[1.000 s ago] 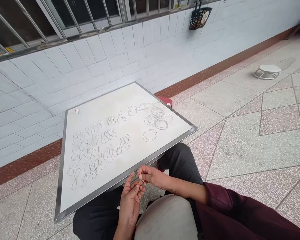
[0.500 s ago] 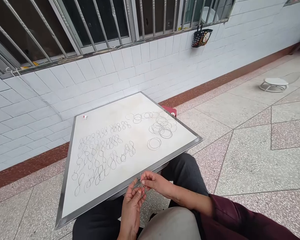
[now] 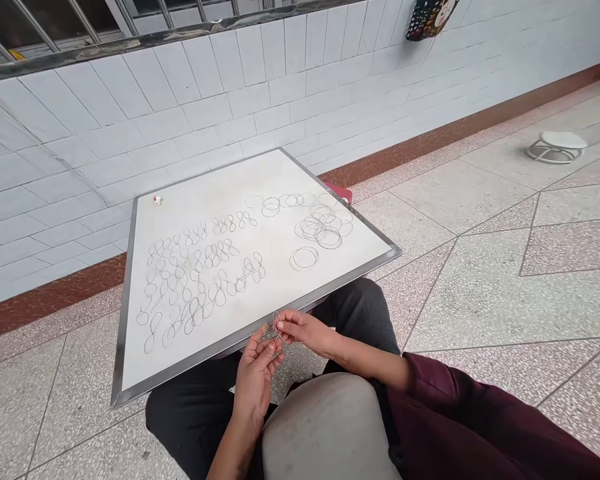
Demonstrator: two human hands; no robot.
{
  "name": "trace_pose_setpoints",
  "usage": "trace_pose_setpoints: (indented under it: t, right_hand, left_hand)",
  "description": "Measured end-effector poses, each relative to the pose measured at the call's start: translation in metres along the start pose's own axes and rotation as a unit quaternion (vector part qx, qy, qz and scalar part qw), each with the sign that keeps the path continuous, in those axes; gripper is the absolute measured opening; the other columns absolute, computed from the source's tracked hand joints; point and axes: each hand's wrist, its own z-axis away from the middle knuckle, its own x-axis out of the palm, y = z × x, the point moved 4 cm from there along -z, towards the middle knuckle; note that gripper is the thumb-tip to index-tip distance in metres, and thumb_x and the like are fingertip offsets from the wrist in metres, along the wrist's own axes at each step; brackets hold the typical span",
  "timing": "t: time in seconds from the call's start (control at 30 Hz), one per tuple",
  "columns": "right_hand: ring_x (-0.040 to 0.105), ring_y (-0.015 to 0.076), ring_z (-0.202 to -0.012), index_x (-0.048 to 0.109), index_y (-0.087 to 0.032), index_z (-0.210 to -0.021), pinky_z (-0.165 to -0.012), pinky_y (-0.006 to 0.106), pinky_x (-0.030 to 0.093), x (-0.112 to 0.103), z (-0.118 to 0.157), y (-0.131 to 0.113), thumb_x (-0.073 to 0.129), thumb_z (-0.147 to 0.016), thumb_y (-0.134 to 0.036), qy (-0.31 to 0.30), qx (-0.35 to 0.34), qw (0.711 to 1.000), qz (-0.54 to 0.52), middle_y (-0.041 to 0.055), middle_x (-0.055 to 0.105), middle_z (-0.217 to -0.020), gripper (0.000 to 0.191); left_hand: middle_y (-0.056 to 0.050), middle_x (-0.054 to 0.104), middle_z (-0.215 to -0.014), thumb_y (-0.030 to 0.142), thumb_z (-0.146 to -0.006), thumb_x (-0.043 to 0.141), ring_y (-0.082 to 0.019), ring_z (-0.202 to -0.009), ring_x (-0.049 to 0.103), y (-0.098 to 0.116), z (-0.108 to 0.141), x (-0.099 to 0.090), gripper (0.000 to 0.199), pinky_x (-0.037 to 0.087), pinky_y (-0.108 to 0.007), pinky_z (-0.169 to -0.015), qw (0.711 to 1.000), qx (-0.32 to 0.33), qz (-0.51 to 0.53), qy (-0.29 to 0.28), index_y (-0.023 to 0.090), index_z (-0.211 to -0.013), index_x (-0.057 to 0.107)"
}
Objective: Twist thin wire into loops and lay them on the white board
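1. A thin wire piece (image 3: 279, 339) is up between the two hands, just off the table's near edge; its exact shape is hard to make out among the fingers.
2. The left hand (image 3: 255, 369) pinches its lower part between thumb and fingertips, palm turned toward the other hand.
3. The right hand (image 3: 300, 331) grips the upper part, thumb against bent fingers, just beside the left fingertips.
4. Right beyond both hands runs the metal-edged white table (image 3: 280, 290), its near edge close to the fingers.
5. Ahead and to the left of the left hand, rows of figure-eight wires (image 3: 200, 283) lie on it, some overlapping.
6. Ahead of the right hand and slightly to its right sit two overlapping round loops (image 3: 304, 269); farther on in that direction is a tangled cluster of round loops (image 3: 325, 227).
7. Well beyond the left hand, near the far left corner, stands a tiny red-and-white figurine (image 3: 158, 200).
8. Below the hands, a grey cloth (image 3: 330, 427) covers the lap; a maroon sleeve (image 3: 445, 390) reaches back from the right hand.
9. Far off to the right hand's right, I see a low white stool (image 3: 557, 147) on the floor.
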Motion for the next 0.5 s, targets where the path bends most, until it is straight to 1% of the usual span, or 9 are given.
trace_pose_setpoints:
  t: [0.07, 0.17, 0.27, 0.4, 0.5]
  right_hand:
    - [0.054, 0.0116, -0.066, 0.059, -0.017, -0.089, -0.069, 0.027, 0.042, -0.001, -0.001, 0.000, 0.070, -0.076, -0.059, 0.006, -0.010, 1.000, 0.018, -0.0021, 0.060, -0.071, 0.045]
    - [0.052, 0.0106, -0.065, 0.059, -0.017, -0.086, -0.067, 0.026, 0.043, -0.006, -0.005, -0.001, 0.069, -0.076, -0.061, 0.027, -0.022, 0.999, 0.038, -0.0023, 0.058, -0.074, 0.045]
    - [0.051, 0.0098, -0.064, 0.058, -0.018, -0.085, -0.065, 0.025, 0.045, -0.014, -0.011, -0.005, 0.064, -0.081, -0.057, 0.053, -0.022, 0.994, 0.093, -0.0020, 0.056, -0.076, 0.039]
    - [0.053, 0.0104, -0.065, 0.058, -0.018, -0.088, -0.062, 0.023, 0.045, -0.031, -0.030, -0.021, 0.053, -0.090, -0.040, 0.090, -0.014, 0.976, 0.198, -0.0005, 0.059, -0.077, 0.023]
    - [0.055, 0.0114, -0.068, 0.061, -0.018, -0.089, -0.060, 0.023, 0.043, -0.048, -0.053, -0.040, 0.052, -0.090, -0.029, 0.116, -0.025, 0.960, 0.255, 0.0013, 0.063, -0.081, 0.014]
  left_hand:
    - [-0.005, 0.070, -0.088, 0.022, -0.072, 0.082, -0.018, -0.090, 0.067, -0.002, -0.001, -0.001, 0.052, 0.052, -0.029, -0.080, 1.000, -0.005, -0.006, -0.003, 0.020, -0.120, 0.063]
    - [-0.006, 0.071, -0.091, 0.025, -0.071, 0.082, -0.019, -0.093, 0.067, -0.005, -0.003, -0.003, 0.054, 0.052, -0.031, -0.082, 1.000, -0.013, -0.018, 0.001, 0.019, -0.121, 0.063]
    - [-0.008, 0.072, -0.095, 0.029, -0.069, 0.083, -0.020, -0.094, 0.067, -0.003, -0.004, -0.006, 0.059, 0.052, -0.031, -0.083, 0.999, -0.009, -0.037, 0.014, 0.019, -0.122, 0.061]
    - [-0.009, 0.073, -0.096, 0.036, -0.069, 0.083, -0.020, -0.093, 0.067, 0.012, -0.001, -0.018, 0.060, 0.052, -0.029, -0.078, 0.995, 0.037, -0.085, 0.030, 0.018, -0.122, 0.061]
    - [-0.009, 0.073, -0.092, 0.041, -0.065, 0.084, -0.021, -0.089, 0.068, 0.029, 0.004, -0.040, 0.064, 0.053, -0.029, -0.074, 0.986, 0.091, -0.117, 0.079, 0.016, -0.120, 0.061]
